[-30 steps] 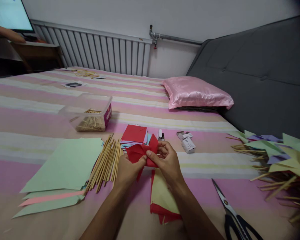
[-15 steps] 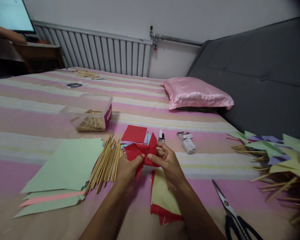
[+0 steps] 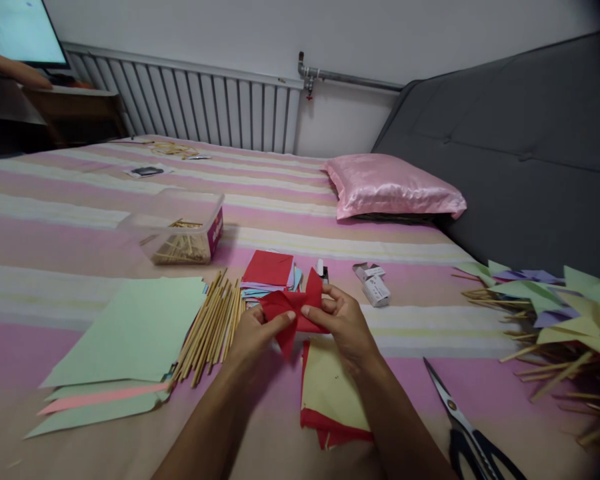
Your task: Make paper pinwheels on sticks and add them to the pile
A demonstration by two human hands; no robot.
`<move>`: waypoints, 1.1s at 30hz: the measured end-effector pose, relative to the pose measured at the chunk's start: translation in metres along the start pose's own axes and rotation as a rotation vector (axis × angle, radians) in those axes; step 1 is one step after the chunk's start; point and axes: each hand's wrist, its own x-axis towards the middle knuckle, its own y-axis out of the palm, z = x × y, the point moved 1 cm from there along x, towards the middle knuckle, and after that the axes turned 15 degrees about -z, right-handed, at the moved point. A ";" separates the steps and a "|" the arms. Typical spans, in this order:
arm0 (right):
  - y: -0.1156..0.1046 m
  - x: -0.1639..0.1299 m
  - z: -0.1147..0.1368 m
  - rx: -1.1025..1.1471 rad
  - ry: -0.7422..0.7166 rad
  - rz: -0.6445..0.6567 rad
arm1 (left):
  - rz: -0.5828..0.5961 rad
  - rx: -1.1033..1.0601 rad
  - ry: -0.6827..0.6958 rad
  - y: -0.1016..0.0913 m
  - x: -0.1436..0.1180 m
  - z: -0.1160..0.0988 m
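Between my hands is a red paper pinwheel (image 3: pixel 307 303), its corners folded in toward the middle. My left hand (image 3: pixel 260 333) pinches its left side, thumb on top near the centre. With thumb and fingers, my right hand (image 3: pixel 343 323) grips the right side. Just behind it lies a stack of coloured paper squares (image 3: pixel 269 269), red on top. Under my right forearm are yellow and red sheets (image 3: pixel 333 393). A bundle of thin wooden sticks (image 3: pixel 213 327) lies left of my left hand.
Scissors (image 3: pixel 453 407) lie open at the lower right. Finished pinwheels on sticks (image 3: pixel 575 313) are piled at the right edge. Green paper sheets (image 3: pixel 130 333), a clear plastic box (image 3: pixel 185 227) of sticks, small cartons (image 3: pixel 377 290) and a pink pillow (image 3: pixel 395 187) rest on the bed.
The red paper has shifted slightly to the right in my hands and turned a little. My thumbs remain close to its centre, and both hands still hold it.
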 end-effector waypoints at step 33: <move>-0.007 -0.015 0.028 -0.566 -0.438 0.147 | 0.059 0.434 0.260 0.000 -0.007 -0.019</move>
